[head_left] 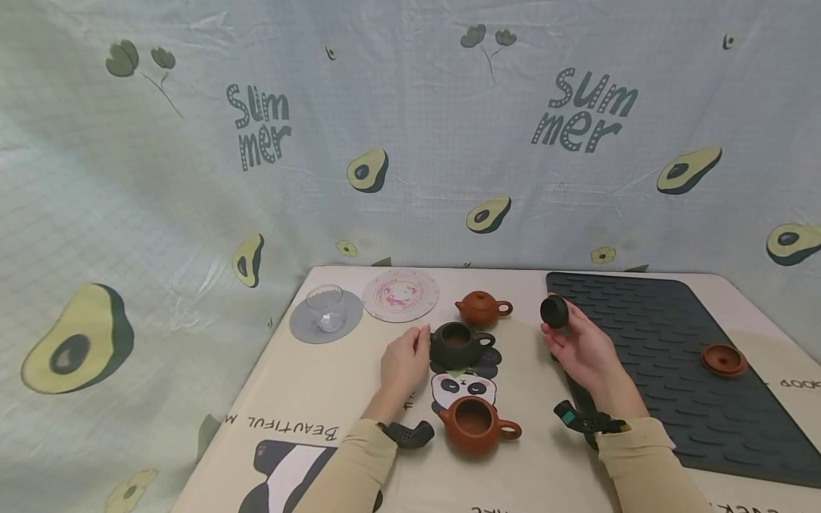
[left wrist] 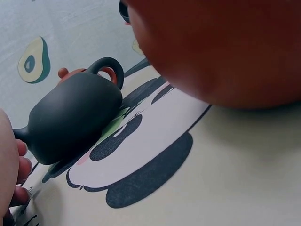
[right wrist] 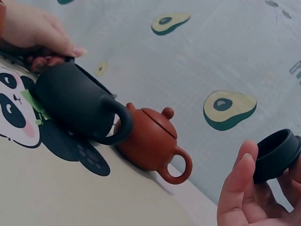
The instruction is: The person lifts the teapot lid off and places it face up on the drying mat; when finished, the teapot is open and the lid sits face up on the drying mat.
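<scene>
At the table's middle stands a black teapot without its lid, its handle to the right. My left hand pinches its spout between thumb and curled fingers. Raised off the table, my right hand grips a small black teapot lid by its edge; its hollow underside shows in the head view. Behind the black teapot is a lidded reddish-brown teapot. Nearer the front sits another reddish-brown teapot, uncovered, whose rounded side fills much of the left wrist view.
A dark ridged mat covers the table's right side, with a reddish-brown lid lying on it. At the back left, a clear glass cup stands on a grey round coaster, beside a pink-printed round mat.
</scene>
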`<state>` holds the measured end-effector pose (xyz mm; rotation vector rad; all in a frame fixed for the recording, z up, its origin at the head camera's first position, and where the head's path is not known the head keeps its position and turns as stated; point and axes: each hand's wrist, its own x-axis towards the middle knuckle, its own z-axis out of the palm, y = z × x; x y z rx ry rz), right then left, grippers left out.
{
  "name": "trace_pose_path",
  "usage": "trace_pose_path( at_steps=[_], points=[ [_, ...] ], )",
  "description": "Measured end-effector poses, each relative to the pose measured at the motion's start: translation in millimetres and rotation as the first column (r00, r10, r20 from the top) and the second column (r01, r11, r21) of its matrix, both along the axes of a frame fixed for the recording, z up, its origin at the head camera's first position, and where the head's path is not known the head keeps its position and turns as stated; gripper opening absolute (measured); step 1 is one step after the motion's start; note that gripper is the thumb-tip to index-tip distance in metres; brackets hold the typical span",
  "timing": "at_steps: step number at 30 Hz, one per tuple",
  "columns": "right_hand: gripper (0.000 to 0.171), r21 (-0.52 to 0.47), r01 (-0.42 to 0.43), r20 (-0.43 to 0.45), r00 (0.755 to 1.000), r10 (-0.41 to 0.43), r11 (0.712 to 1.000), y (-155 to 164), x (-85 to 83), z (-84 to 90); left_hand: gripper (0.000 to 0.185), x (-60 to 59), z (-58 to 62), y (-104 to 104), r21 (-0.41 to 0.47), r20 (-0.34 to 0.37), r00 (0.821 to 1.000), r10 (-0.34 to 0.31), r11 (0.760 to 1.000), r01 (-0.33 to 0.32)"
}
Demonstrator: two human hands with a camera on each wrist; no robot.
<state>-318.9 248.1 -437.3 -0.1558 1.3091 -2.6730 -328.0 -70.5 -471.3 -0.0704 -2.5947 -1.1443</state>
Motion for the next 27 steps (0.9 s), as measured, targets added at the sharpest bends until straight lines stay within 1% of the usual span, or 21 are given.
trace_pose_path(
  at_steps=[4,10,16,19,22,24,27],
  points=[
    [0.032,-0.013,0.002,0.001,1.0,-0.001,1.0,4,1.9,0.4,0.037,0.1,-0.2,1,-0.004,0.005,1.0,-0.001,1.0,0.001],
    [0.034,-0.003,0.031,0.038,0.999,-0.031,0.999,8,1.6,4.4,0.037,0.4,0.7,1,0.002,0.011,1.0,0.002,1.0,-0.002],
    [0.042,0.075,0.067,0.021,0.997,-0.069,0.995,12,1.5,7.3,0.037,1.0,1.4,1,0.0,0.006,1.0,0.005,1.0,-0.005],
    [0.041,0.111,0.09,-0.009,0.996,-0.09,0.99,16,2.7,8.5,0.037,1.1,1.5,1,0.001,0.01,1.0,0.004,1.0,-0.004],
    [0.035,0.102,0.114,-0.04,0.993,-0.111,0.988,23,4.0,9.4,0.037,1.1,1.3,1,0.006,0.014,1.0,0.005,1.0,-0.005],
    [0.033,0.075,0.133,-0.054,0.99,-0.129,0.988,28,4.8,9.8,0.037,1.1,1.2,1,0.006,0.014,1.0,0.005,1.0,-0.005],
    [0.038,0.036,0.151,-0.067,0.987,-0.148,0.988,35,4.8,10.0,0.037,0.9,0.8,0,0.008,0.012,1.0,0.004,1.0,-0.004]
  ],
)
